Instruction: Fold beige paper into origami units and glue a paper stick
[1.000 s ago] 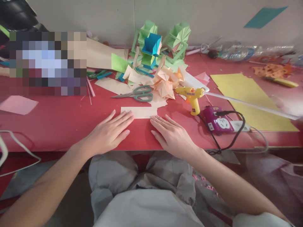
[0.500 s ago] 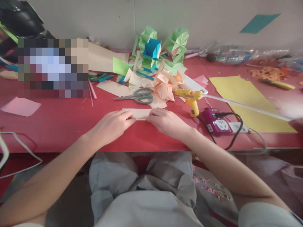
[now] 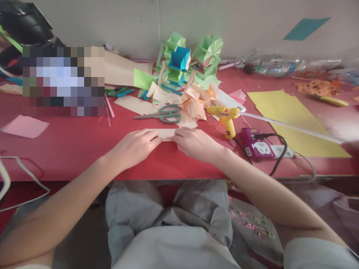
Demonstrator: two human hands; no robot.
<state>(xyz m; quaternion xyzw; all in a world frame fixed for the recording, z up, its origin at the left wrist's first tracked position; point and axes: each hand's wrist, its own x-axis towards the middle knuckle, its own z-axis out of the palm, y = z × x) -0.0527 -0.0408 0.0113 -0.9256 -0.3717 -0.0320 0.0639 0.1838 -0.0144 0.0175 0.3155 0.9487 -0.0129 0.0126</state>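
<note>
A cream paper strip [image 3: 167,135] lies on the red table near its front edge. My left hand [image 3: 138,145] grips its left end, fingers pressed together and curled over it. At the other end my right hand [image 3: 196,145] pinches the paper, covering that end. Just beyond the strip lie grey-green-handled scissors [image 3: 169,113], blades pointing left. A yellow hot glue gun [image 3: 228,118] with a long clear glue stick rests to the right of my right hand.
Peach folded paper [image 3: 195,102] and green paper models [image 3: 209,50] fill the back. A purple power socket [image 3: 256,145] with cables sits at the right, beside yellow sheets [image 3: 291,116]. A pink sheet [image 3: 25,126] lies left. A blurred hand [image 3: 347,129] shows at the right edge.
My right hand has shifted slightly left along the strip, so the two hands are a little closer. Less of the paper's depth shows between them.
</note>
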